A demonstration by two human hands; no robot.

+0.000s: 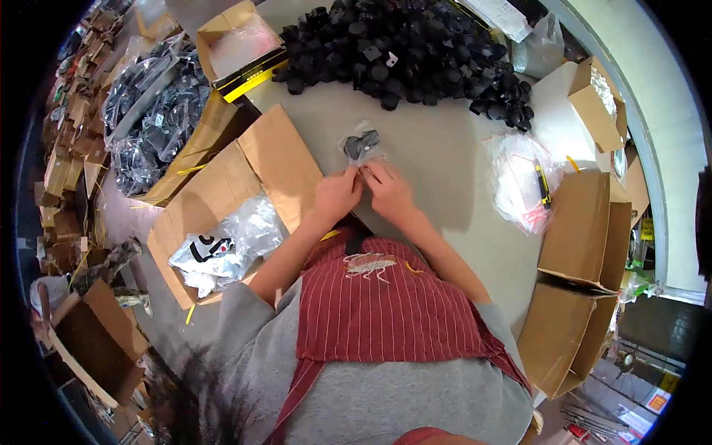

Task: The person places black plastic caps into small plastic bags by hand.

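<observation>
Both my hands meet over the table in front of my apron, at the near edge of a small clear plastic bag (363,154). Inside the bag is a small black part (361,144); its exact kind cannot be made out. My left hand (339,190) pinches the bag's near edge from the left, fingers closed. Close beside it, my right hand (388,191) pinches the same edge from the right, its fingers closed too. The bag lies beyond my fingertips, pointing away from me.
A large heap of black parts (415,52) covers the table's far side. Flat clear bags (519,182) lie at right with a yellow-black marker pen (542,185). Open cardboard boxes (575,230) stand along the right; another box (215,185) and a carton of bagged parts (159,104) are at left.
</observation>
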